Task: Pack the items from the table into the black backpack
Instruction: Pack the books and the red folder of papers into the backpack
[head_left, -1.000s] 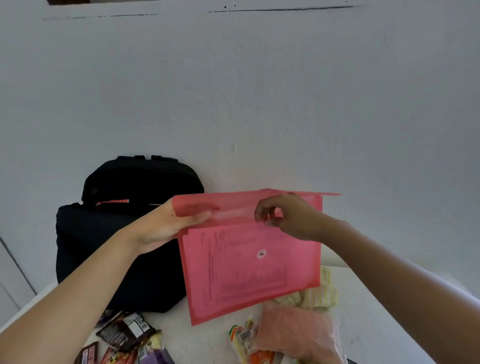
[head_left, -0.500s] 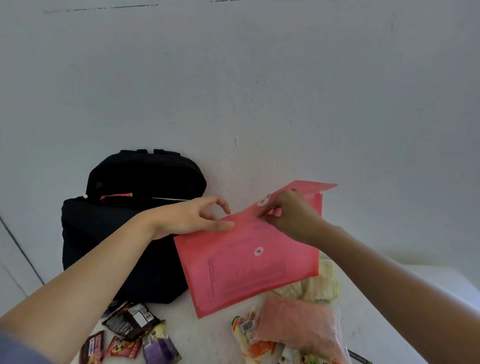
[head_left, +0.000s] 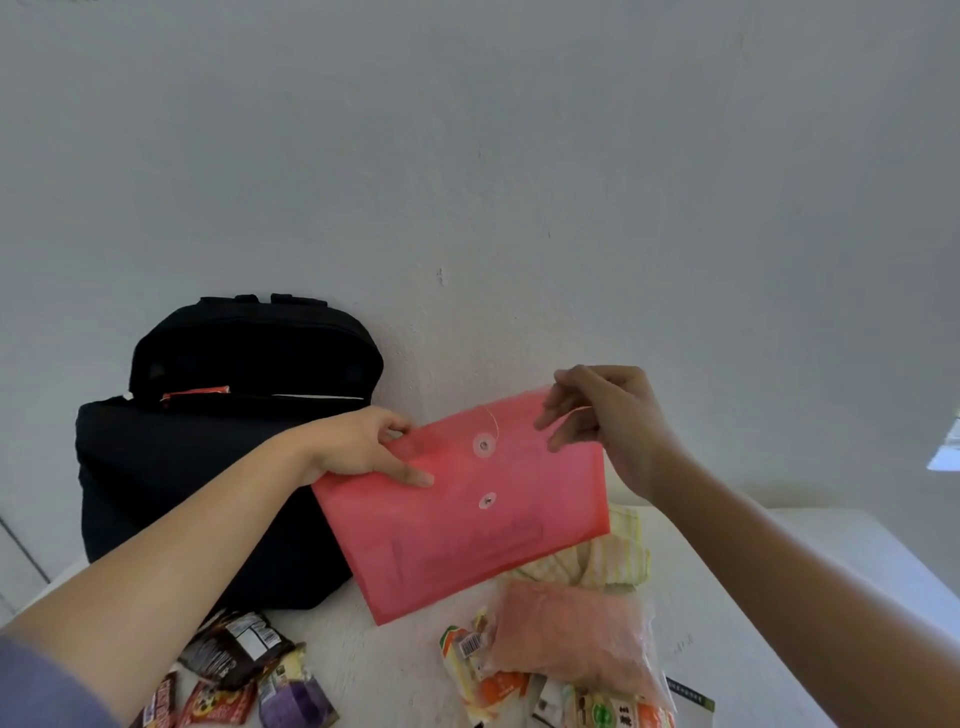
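Note:
A red translucent document envelope (head_left: 467, 525) with two string-tie buttons hangs above the table, its flap folded down. My left hand (head_left: 358, 447) grips its upper left corner, thumb on the front. My right hand (head_left: 608, 421) is at the upper right corner, its fingertips at the flap's edge and pinching the thin white string that runs from the upper button. The black backpack (head_left: 208, 467) stands against the wall at the left, its top unzipped with an orange item showing inside.
On the white table (head_left: 831, 561) lie a yellow-striped cloth (head_left: 613, 561), a pink bag (head_left: 571, 639), snack packets (head_left: 239, 649) at the lower left and more packets (head_left: 483, 670) at the bottom centre. A grey wall stands close behind.
The envelope's flap, raised a second ago, has been folded down over the front. My right hand moved from the flap's middle to the upper right corner; my left hand's grip shifted on the left corner.

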